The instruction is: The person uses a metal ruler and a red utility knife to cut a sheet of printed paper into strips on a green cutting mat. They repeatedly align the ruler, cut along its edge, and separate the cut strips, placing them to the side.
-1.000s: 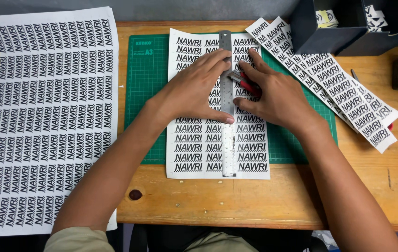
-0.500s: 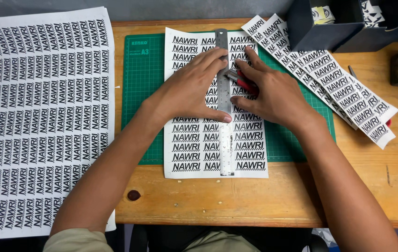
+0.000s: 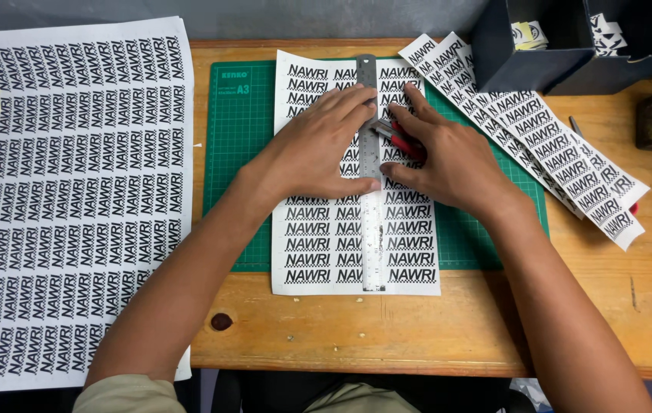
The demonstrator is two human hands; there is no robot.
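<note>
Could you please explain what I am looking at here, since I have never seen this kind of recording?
There is no machine: a person works with bare hands, filmed by a camera worn on their head, looking down. On the wooden table lies a green cutting mat with a printed label sheet on it. A steel ruler lies lengthwise on the sheet. The left hand presses the ruler flat. The right hand holds a red-handled knife against the ruler's edge. Cut label strips lie to the right, a large uncut sheet to the left, and a dark box behind.
</note>
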